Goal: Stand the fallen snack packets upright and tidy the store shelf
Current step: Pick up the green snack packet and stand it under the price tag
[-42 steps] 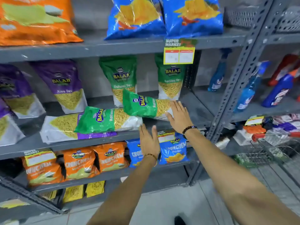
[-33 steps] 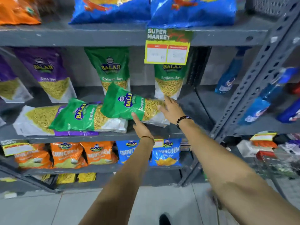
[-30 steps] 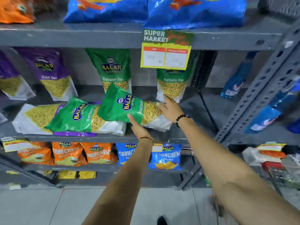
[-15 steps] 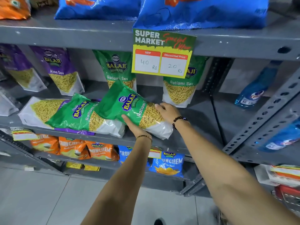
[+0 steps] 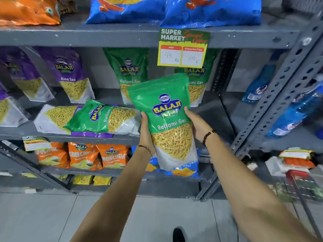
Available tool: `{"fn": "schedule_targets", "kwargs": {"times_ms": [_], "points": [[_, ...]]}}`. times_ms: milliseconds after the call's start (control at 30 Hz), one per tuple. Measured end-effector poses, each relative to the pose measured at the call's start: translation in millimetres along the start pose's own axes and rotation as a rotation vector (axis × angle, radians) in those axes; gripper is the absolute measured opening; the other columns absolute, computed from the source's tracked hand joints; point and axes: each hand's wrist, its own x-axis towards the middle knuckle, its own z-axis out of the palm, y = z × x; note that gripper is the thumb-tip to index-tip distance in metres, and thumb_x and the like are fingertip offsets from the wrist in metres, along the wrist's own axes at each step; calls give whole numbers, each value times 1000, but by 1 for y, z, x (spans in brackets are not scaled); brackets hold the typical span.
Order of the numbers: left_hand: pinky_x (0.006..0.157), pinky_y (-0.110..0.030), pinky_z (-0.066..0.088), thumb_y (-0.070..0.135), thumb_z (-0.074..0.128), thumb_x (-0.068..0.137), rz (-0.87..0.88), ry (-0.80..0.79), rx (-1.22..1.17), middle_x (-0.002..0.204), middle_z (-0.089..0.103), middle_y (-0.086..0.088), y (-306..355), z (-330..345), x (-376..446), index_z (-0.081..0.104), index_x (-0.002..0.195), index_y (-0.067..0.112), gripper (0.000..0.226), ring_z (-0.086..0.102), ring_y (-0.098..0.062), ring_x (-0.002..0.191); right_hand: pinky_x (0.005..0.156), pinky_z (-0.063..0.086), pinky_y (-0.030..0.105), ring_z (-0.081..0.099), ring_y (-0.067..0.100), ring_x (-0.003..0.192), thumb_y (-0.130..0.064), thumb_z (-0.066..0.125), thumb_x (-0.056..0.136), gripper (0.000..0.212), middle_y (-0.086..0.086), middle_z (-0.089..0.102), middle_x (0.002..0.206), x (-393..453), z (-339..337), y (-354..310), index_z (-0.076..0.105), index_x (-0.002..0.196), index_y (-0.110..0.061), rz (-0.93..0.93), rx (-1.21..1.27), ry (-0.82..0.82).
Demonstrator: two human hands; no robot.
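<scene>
I hold a green Ratlami Sev packet point(image 5: 166, 119) upright in the air in front of the middle shelf point(image 5: 70, 137). My left hand point(image 5: 146, 133) grips its left edge and my right hand point(image 5: 199, 125) grips its right edge. A second green packet point(image 5: 103, 117) lies on its side on the shelf, on top of a fallen purple and white packet point(image 5: 54, 117). Two green packets stand upright at the back, one point(image 5: 129, 70) left of the held one and one point(image 5: 197, 84) partly hidden behind it.
Purple Aloo Sev packets point(image 5: 70, 74) stand at the back left. A price tag point(image 5: 183, 48) hangs from the upper shelf, under blue bags point(image 5: 209, 9). Orange packets point(image 5: 97, 156) fill the lower shelf. Blue spray bottles point(image 5: 258, 84) stand on the right rack beyond a perforated post point(image 5: 286, 84).
The green packet that lay tilted on the shelf under both hands has been lifted off and turned upright. The camera has moved closer to the shelf.
</scene>
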Motion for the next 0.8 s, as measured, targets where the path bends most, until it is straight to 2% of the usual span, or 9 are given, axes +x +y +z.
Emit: {"fn": "schedule_targets", "kwargs": {"times_ms": [100,167,233,267,333,400,533,633,800], "points": [[99,-48,48,67,33,86,-66,-102,47,137,56,-14,3,-3,-26,48,136,20,70,57,-32,121,83,53,35,69,13,82,-38,46,93,26,-3,77,82,-32,-1,10,66,92,-22,8,100,-9],[102,-50,45,67,34,86,-101,-123,68,138,54,-15,7,-2,-42,49,136,20,70,55,-33,123,90,51,40,70,14,85,-39,50,89,25,-3,78,82,-54,-4,14,66,94,-21,-6,169,-23],[107,-54,40,68,37,84,-126,-158,104,140,53,-15,13,2,-57,48,136,21,71,53,-33,126,97,49,44,71,16,81,-42,67,71,34,-1,78,81,-74,-8,16,66,95,-18,-36,218,-7],[107,-54,40,69,37,84,-133,-188,124,140,53,-14,17,5,-64,48,136,22,71,53,-33,126,92,53,42,73,16,78,-44,77,56,48,0,78,80,-83,-12,16,66,94,-17,-59,251,-18],[101,-51,46,67,33,86,-133,-241,150,133,59,-11,23,14,-80,54,130,23,66,57,-31,122,71,61,35,74,15,75,-45,90,29,72,1,78,81,-97,-19,16,68,91,-16,-102,303,-64],[97,-48,49,67,30,87,-137,-284,164,127,64,-9,29,24,-93,60,122,25,62,61,-29,117,67,60,35,74,14,72,-43,93,16,78,0,78,77,-108,-26,12,70,86,-17,-150,323,-87],[95,-47,50,67,27,88,-127,-357,196,114,71,-6,35,42,-105,67,109,27,61,67,-26,107,65,60,28,73,10,69,-43,93,12,61,-4,77,73,-119,-35,-1,78,66,-19,-251,301,-123],[91,-46,52,66,25,89,-111,-390,215,104,76,-4,34,52,-100,71,98,29,60,71,-23,99,65,60,27,73,9,69,-43,93,14,57,-4,77,72,-121,-37,-13,78,64,-19,-266,260,-161],[96,-48,49,72,26,83,-143,-378,212,116,71,-7,26,59,-78,68,110,27,67,66,-27,109,65,60,27,73,10,68,-40,93,17,53,-3,77,72,-109,-51,-19,78,64,-19,-251,244,-147]]}}
